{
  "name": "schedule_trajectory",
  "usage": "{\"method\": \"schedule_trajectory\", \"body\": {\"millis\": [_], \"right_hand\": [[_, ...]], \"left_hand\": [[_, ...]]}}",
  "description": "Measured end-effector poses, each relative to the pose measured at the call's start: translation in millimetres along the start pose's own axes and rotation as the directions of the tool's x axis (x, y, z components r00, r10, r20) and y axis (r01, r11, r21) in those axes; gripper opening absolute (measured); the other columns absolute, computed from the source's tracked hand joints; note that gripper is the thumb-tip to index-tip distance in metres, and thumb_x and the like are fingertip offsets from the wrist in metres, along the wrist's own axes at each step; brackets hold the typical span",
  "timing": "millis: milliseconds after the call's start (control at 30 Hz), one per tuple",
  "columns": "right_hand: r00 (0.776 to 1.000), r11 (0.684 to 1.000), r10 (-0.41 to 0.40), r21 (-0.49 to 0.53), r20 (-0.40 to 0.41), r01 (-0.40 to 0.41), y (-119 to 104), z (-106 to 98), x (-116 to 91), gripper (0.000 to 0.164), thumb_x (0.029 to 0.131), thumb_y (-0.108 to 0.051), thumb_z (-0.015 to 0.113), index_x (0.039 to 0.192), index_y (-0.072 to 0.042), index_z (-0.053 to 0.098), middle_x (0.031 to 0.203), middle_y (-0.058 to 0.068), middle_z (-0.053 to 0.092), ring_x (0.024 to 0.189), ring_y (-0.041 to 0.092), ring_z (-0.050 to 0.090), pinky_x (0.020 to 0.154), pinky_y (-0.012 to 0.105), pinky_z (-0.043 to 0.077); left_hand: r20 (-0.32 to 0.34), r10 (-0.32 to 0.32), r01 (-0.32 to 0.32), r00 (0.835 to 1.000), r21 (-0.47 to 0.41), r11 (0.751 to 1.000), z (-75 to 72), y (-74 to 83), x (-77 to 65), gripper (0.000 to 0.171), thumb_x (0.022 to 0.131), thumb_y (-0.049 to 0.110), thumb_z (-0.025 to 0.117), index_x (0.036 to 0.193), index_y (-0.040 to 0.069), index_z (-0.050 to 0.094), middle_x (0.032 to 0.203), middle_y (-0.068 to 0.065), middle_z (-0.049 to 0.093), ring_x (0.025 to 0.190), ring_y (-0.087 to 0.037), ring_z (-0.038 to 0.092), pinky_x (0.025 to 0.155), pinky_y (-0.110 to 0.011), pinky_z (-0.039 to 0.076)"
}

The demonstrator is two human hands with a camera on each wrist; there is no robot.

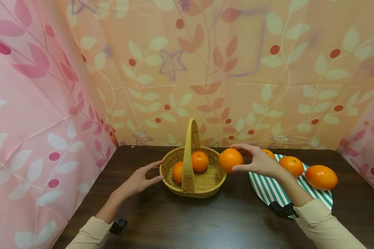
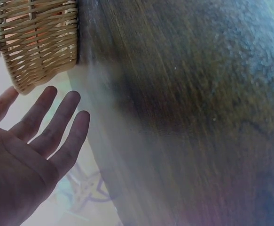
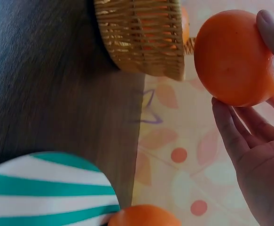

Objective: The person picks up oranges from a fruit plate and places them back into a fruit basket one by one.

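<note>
Just right of center, a right hand (image 1: 258,160) grips an orange (image 1: 231,160) beside a wicker basket (image 1: 205,189); the left hand (image 1: 140,178), fingers spread, holding nothing, rests at its left side. Lowering the orange slowly, clear of the handle (image 1: 188,169), should avoid knocks.

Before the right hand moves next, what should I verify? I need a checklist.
1. Round orange fruit held by right hand: ok, between thumb and fingers.
2. Held fruit over oval yellow woven basket: not ok, mostly beyond its right side.
3. Space beside two orange fruits inside: ok, bare weave shows.
4. Arched woven handle apart from held fruit: ok.
5. Left hand steadying basket: cannot tell, fingers at its edge, pressure unclear.
</note>
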State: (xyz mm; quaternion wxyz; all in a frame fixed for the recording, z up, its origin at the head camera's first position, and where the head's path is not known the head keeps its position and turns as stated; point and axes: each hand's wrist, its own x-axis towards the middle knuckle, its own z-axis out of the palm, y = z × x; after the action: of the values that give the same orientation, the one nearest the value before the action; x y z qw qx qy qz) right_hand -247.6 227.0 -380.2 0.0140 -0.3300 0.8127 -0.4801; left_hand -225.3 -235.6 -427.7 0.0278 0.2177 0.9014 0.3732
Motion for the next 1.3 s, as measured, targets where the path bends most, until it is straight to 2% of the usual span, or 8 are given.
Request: {"method": "schedule_trajectory", "body": {"millis": [167,300,533,733,967,1133,1300], "right_hand": [[1.000,1.000,-0.020,0.008,0.005,0.020,0.3,8.4,7.5,0.069,0.083,-0.015,0.088,0.142,-0.005,0.055,0.129,0.005,0.062,0.110,0.024,0.063,0.094,0.036,0.052],[1.000,0.999,-0.016,0.032,0.013,0.016,-0.9,16.0,12.6,0.068,0.082,-0.017,0.088,0.142,-0.010,0.056,0.129,0.004,0.062,0.112,0.024,0.062,0.096,0.037,0.051],[0.998,0.997,-0.056,0.047,0.019,0.055,-0.5,29.9,20.2,0.069,0.083,-0.015,0.088,0.142,-0.002,0.055,0.128,0.007,0.063,0.113,0.026,0.062,0.097,0.038,0.050],[0.998,0.998,-0.057,0.029,0.022,0.056,1.5,39.8,23.6,0.068,0.082,-0.016,0.088,0.141,-0.006,0.057,0.129,0.005,0.063,0.114,0.025,0.061,0.098,0.039,0.049],[0.997,0.997,-0.066,0.043,0.033,0.064,2.3,50.4,23.5,0.069,0.081,-0.015,0.088,0.141,-0.003,0.056,0.136,0.007,0.059,0.119,0.029,0.059,0.100,0.044,0.048],[0.997,0.997,-0.067,0.040,0.048,0.066,5.4,58.5,22.7,0.067,0.081,-0.015,0.089,0.139,-0.006,0.058,0.132,0.007,0.061,0.114,0.028,0.062,0.095,0.040,0.052],[0.995,0.997,-0.083,0.003,0.048,0.083,6.3,63.4,24.0,0.069,0.079,-0.017,0.091,0.138,-0.007,0.058,0.126,0.004,0.063,0.109,0.022,0.064,0.093,0.036,0.053]], "left_hand": [[-0.002,0.006,-0.006,1.000,-0.005,1.000,0.4,-1.2,0.6,0.065,0.097,0.035,0.072,0.153,0.011,0.048,0.133,-0.014,0.063,0.123,-0.042,0.056,0.100,-0.062,0.042],[0.001,0.007,-0.007,1.000,-0.011,1.000,0.3,-1.5,0.5,0.065,0.097,0.034,0.072,0.153,0.011,0.048,0.133,-0.014,0.063,0.121,-0.042,0.057,0.099,-0.061,0.044],[0.000,0.003,-0.003,1.000,-0.028,1.000,0.6,-1.1,0.4,0.066,0.096,0.034,0.073,0.153,0.010,0.048,0.133,-0.015,0.062,0.119,-0.042,0.059,0.099,-0.060,0.045],[-0.015,0.007,-0.007,1.000,-0.013,1.000,0.3,-1.6,0.2,0.067,0.096,0.037,0.073,0.152,0.012,0.048,0.132,-0.015,0.063,0.118,-0.041,0.060,0.097,-0.061,0.045],[-0.006,0.001,-0.001,1.000,-0.043,0.999,0.2,-2.6,0.6,0.068,0.095,0.036,0.074,0.153,0.011,0.048,0.132,-0.015,0.062,0.111,-0.037,0.064,0.095,-0.057,0.049],[0.005,-0.003,0.003,1.000,-0.062,0.998,0.6,-3.5,1.1,0.068,0.095,0.035,0.074,0.153,0.012,0.047,0.132,-0.016,0.063,0.108,-0.033,0.066,0.094,-0.056,0.050],[0.008,-0.009,0.010,1.000,-0.067,0.998,1.3,-3.7,1.6,0.068,0.096,0.035,0.074,0.153,0.012,0.047,0.132,-0.017,0.062,0.108,-0.034,0.065,0.093,-0.057,0.050]]}}
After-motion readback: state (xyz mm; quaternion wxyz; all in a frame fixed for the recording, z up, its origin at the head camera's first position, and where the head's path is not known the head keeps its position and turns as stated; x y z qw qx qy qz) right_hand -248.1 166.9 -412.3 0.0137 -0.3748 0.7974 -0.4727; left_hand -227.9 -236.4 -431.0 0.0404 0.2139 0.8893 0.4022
